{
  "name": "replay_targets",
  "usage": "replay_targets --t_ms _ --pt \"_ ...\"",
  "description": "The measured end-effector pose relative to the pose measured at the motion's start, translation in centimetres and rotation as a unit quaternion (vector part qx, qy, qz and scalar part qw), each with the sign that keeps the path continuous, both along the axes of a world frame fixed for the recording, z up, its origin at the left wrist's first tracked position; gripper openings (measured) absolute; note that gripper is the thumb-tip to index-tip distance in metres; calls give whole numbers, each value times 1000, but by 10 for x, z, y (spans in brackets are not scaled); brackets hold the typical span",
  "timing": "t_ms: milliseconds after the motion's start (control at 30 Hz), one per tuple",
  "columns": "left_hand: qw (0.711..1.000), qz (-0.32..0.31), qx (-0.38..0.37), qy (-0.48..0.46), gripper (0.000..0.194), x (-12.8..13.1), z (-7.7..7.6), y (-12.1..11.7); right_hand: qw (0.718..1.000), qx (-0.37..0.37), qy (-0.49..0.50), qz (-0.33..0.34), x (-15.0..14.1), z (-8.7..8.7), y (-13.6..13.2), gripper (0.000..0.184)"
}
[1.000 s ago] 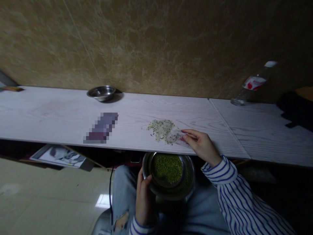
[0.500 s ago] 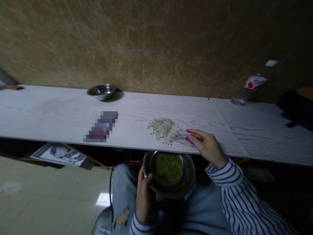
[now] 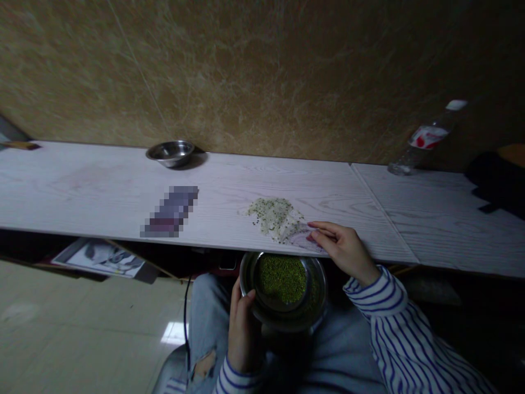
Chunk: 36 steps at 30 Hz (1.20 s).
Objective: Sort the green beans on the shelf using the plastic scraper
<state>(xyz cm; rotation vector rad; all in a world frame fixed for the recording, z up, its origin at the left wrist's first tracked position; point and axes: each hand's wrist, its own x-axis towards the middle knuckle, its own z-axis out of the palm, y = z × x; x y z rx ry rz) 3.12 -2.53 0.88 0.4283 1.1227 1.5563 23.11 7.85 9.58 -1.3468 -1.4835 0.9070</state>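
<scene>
- Left hand (image 3: 243, 334): low, close to the body; thumb (image 3: 246, 301) uppermost, pointing forward, index finger alongside it, other fingers mostly hidden. Grip curled.
- Left wrist: roughly straight; striped cuff (image 3: 235, 377) near the lower frame edge, most of the forearm out of view.
- Right hand (image 3: 342, 247): farther forward and higher in view; thumb and index finger extended leftward, tips close together in a pinch; remaining fingers folded beneath, partly hidden.
- Right forearm (image 3: 408, 328): striped sleeve, slants from lower right.
- Thighs (image 3: 348, 350): seated pose, denim-covered.
</scene>
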Motion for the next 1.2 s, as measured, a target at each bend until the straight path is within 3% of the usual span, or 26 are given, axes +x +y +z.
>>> replay_targets --t_ms 200,733,1200 --pt "999 -1 -20 -47 53 1 2 0 1000 -5 5 -16 6 -3 -1 33" --pt "1000 -8 -14 14 48 -1 -2 -2 1000 10 -7 2 -1 -4 -1 29" --pt "999 -2 -30 -33 54 1 3 0 1000 19 -10 16 -7 -4 2 28"
